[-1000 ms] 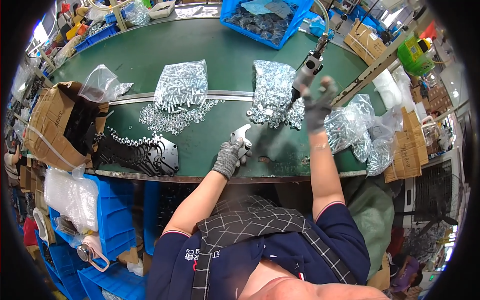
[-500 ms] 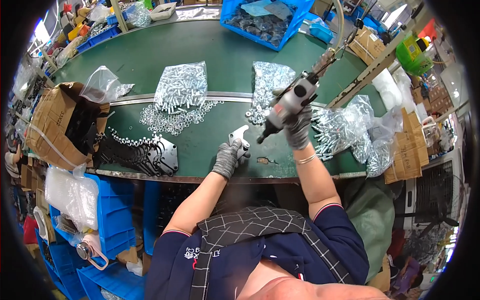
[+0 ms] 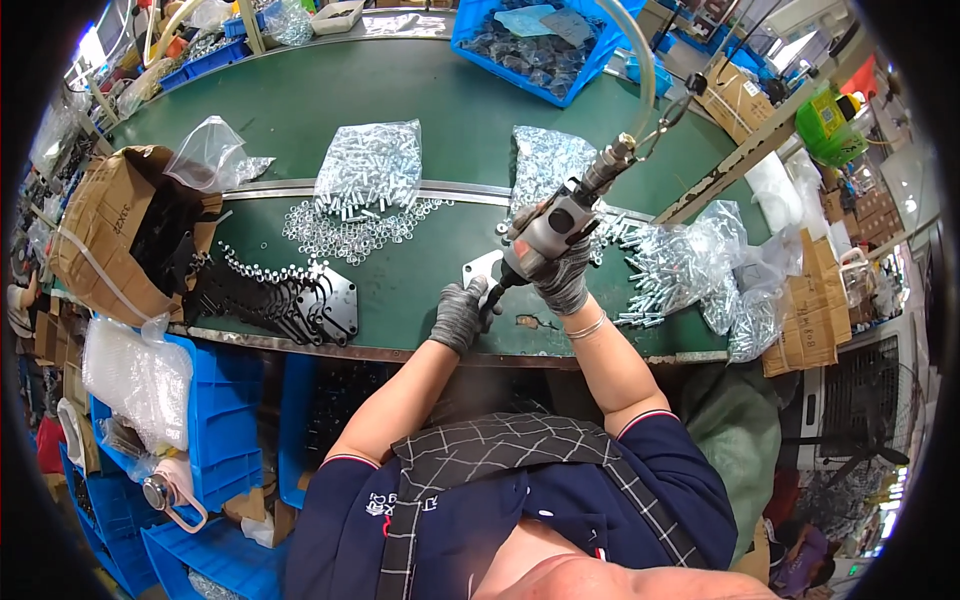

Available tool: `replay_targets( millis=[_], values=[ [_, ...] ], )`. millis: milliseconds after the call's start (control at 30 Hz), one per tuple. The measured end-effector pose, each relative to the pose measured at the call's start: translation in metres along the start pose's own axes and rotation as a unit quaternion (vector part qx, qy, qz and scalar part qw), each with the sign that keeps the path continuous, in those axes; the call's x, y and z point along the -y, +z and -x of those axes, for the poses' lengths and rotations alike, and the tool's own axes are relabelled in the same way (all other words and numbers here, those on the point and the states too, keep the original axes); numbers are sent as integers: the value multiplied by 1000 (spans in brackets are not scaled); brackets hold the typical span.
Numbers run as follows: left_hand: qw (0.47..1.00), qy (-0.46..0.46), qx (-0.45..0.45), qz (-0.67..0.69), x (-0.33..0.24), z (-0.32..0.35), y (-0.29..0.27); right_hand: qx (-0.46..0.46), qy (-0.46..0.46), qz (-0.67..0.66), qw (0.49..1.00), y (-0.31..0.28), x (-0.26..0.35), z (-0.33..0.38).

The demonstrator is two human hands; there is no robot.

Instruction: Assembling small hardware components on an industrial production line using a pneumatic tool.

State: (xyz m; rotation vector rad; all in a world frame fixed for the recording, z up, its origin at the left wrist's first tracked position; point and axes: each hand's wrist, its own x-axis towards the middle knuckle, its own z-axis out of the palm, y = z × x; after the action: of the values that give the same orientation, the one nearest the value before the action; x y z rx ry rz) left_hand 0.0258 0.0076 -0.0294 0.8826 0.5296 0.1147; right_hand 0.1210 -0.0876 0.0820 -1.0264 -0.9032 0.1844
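Observation:
My gloved left hand [image 3: 459,315] is closed on a small silvery metal bracket [image 3: 484,268] near the bench's front edge. In my gloved right hand [image 3: 563,279] is a hose-fed pneumatic screwdriver [image 3: 547,233], tilted so its black nose points down and left. The nose tip meets the bracket beside my left fingers; the exact contact point is hidden. Left of my hands lies a row of dark metal brackets [image 3: 270,303] with small bright parts along its upper edge. Loose ring-shaped metal pieces [image 3: 350,236] spill below a clear bag of metal sleeves [image 3: 370,165].
A cardboard box [image 3: 105,240] of black parts stands at the left. Bagged bolts [image 3: 660,265] lie to the right, beside a painted post [image 3: 725,165]. At the back sits a blue crate [image 3: 570,85]. The driver's hose [image 3: 640,50] hangs from above.
My right hand has brought the screwdriver down and left, so its nose now reaches the bracket. The left hand keeps its hold on the bracket, nearly in place.

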Motion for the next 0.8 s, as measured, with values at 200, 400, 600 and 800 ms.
replay_targets(
  millis=[200,400,600,800],
  values=[
    [1000,18,-5,-18,-10,10,12,-16,2,-10,1000,7,9,3],
    [978,81,132,-143,-61,81,-30,-98,135,-261,951,-22,31,-5],
    [864,-209,121,-443,-102,174,-170,-116,-46,247,961,-86,9,-19],
    [873,-70,-90,-475,-89,173,-159,-187,-45,247,950,-107,-16,-22]
  ],
)
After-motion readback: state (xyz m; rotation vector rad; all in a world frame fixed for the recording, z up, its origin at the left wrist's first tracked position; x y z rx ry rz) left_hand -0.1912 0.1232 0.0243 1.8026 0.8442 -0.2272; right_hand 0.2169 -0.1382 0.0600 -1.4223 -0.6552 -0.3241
